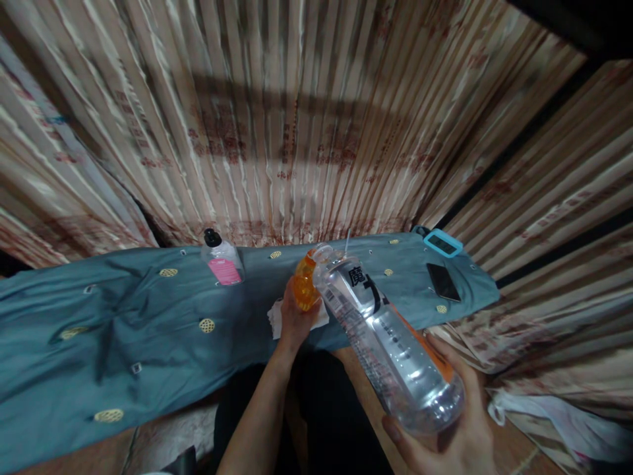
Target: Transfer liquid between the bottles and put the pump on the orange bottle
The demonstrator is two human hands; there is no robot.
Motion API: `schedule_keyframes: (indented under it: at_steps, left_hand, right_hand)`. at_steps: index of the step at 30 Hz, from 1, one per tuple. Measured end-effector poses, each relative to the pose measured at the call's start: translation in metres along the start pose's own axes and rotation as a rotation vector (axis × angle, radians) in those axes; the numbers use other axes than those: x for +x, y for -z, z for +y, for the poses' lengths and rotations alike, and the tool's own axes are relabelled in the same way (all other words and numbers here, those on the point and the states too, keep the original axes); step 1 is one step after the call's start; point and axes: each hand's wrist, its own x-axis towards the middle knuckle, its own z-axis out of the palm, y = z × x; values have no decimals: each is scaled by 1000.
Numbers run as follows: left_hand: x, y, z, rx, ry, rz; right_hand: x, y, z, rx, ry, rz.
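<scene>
Clasping an orange bottle (pixel 305 285), my left grip (pixel 295 318) is closed around its lower part, above the desk (pixel 168 316) with its blue-green cover. My right grip (pixel 459 425) is clamped about the base end of a large clear bottle (pixel 390 343), which slants up and leftward, its mouth right by the orange bottle's top; whether they touch I cannot tell. Below my left grip lies a white cloth (pixel 275 320). A pink-labelled bottle (pixel 225 267) stands to the left; a dark phone (pixel 444 282) lies to the right.
</scene>
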Motion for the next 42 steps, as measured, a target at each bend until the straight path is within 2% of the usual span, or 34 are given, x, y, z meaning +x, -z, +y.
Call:
schedule_keyframes:
  at_steps: [20,35,42]
  left_hand:
    - [1,0,1,-4,1,-20]
    - [1,0,1,1,1,-17]
    - [1,1,3,-7,-4,-16]
  right_hand:
    - [1,-1,0,-1,34,-1]
    - [1,-3,-6,47,-60,21]
    - [0,-2,-4,37,-39,18]
